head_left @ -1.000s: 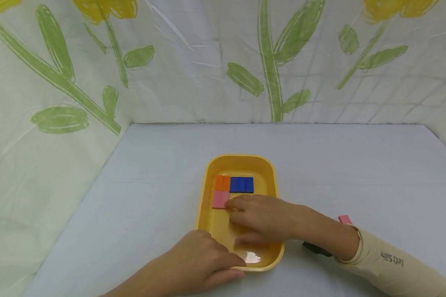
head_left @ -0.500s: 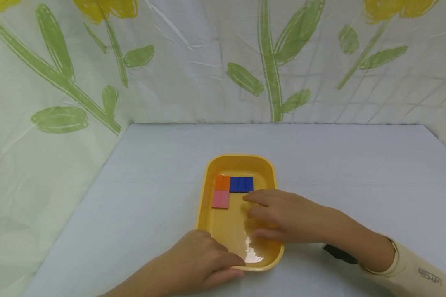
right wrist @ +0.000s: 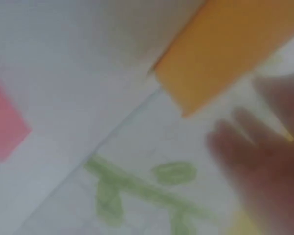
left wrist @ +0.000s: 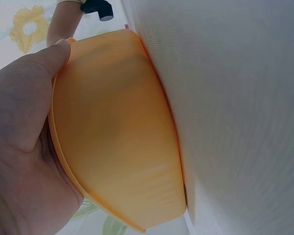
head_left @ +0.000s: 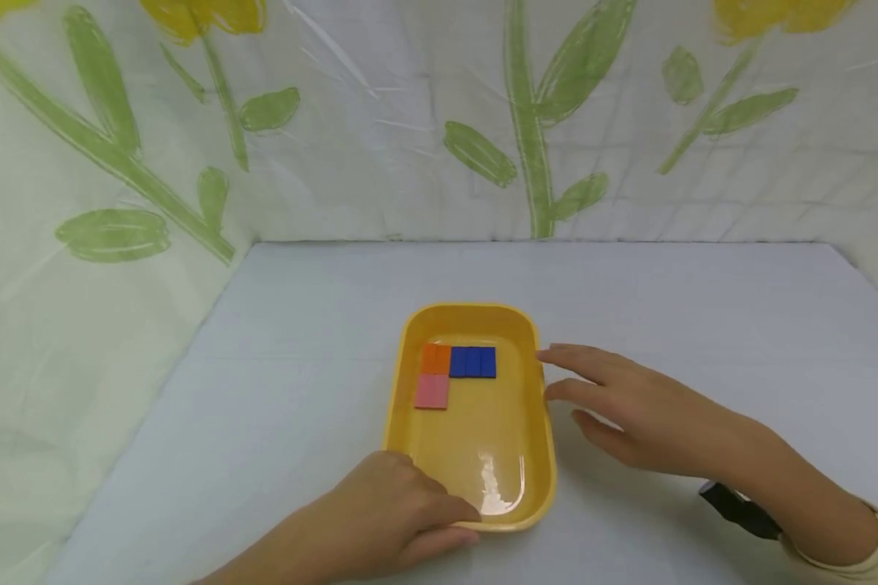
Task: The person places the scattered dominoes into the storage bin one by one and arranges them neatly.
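Observation:
A yellow plastic tray (head_left: 549, 455) sits on the table with small flat tiles inside. Orange tiles (head_left: 436, 359) lie at the far left, blue tiles (head_left: 472, 362) stand side by side to their right, and pink tiles (head_left: 432, 392) adjoin the orange ones on the near side. My left hand (head_left: 388, 512) grips the tray's near-left rim; the left wrist view shows its thumb (left wrist: 51, 58) along the rim. At the tray's right rim is my right hand (head_left: 629, 406), fingers spread and holding nothing. It looks blurred in the right wrist view.
A pink piece (right wrist: 5, 122) lies on the white tabletop, seen in the right wrist view. A dark wrist camera (head_left: 739, 510) hangs under the right wrist. Behind the table hangs a flower-print curtain (head_left: 380, 122).
My right hand has drawn back from the pink tiles, out over the tray's right rim. The pink tiles now sit closed together. My left hand keeps its grip on the tray.

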A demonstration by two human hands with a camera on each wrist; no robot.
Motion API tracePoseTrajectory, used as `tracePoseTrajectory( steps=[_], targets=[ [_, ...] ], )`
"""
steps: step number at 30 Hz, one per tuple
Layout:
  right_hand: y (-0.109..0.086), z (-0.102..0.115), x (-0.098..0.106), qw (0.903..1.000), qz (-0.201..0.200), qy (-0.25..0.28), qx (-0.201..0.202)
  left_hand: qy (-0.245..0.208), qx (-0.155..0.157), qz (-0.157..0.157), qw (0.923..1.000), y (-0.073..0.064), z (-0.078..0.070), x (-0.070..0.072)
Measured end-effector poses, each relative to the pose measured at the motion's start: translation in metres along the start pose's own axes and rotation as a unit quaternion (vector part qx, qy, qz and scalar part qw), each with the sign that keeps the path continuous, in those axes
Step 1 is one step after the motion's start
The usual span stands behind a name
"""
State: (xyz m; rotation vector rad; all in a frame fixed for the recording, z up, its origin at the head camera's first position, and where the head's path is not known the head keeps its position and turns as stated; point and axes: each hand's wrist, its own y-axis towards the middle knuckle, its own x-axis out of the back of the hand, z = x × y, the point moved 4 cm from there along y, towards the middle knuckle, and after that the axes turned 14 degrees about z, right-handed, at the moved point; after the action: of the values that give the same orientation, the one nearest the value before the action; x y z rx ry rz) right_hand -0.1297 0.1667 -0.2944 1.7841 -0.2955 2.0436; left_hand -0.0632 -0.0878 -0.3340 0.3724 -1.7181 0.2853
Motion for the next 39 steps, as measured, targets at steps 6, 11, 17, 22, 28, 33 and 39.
tracePoseTrajectory(
  steps=[6, 11, 17, 22, 28, 33, 39],
  targets=[
    [-0.026, -0.014, -0.005, 0.9983, 0.025, -0.012, -0.051, 0.007, -0.004, -0.014, 0.9999, -0.002, 0.000, 0.000],
    [-0.049, -0.026, -0.017, 0.9873, 0.100, 0.006, -0.124, 0.009, -0.012, -0.024, 0.9996, -0.002, -0.001, 0.000],
    [-0.076, -0.037, -0.029, 0.9682, 0.163, 0.037, -0.186, 0.002, -0.008, -0.013, 0.9999, -0.001, 0.000, 0.002],
    [-0.092, -0.041, -0.033, 0.9662, 0.165, 0.039, -0.194, 0.003, -0.005, -0.011, 0.9999, -0.001, -0.001, 0.003],
    [-0.097, -0.040, -0.032, 0.9835, 0.093, 0.000, -0.155, 0.001, -0.002, -0.009, 1.0000, -0.001, -0.001, 0.004],
    [-0.090, -0.035, -0.029, 0.9918, 0.054, 0.014, -0.115, 0.004, -0.006, -0.011, 0.9999, -0.001, -0.001, 0.004],
    [-0.069, -0.025, -0.019, 0.9951, 0.044, 0.035, -0.081, 0.016, -0.017, -0.025, 0.9994, -0.001, -0.002, 0.003]
  ],
)
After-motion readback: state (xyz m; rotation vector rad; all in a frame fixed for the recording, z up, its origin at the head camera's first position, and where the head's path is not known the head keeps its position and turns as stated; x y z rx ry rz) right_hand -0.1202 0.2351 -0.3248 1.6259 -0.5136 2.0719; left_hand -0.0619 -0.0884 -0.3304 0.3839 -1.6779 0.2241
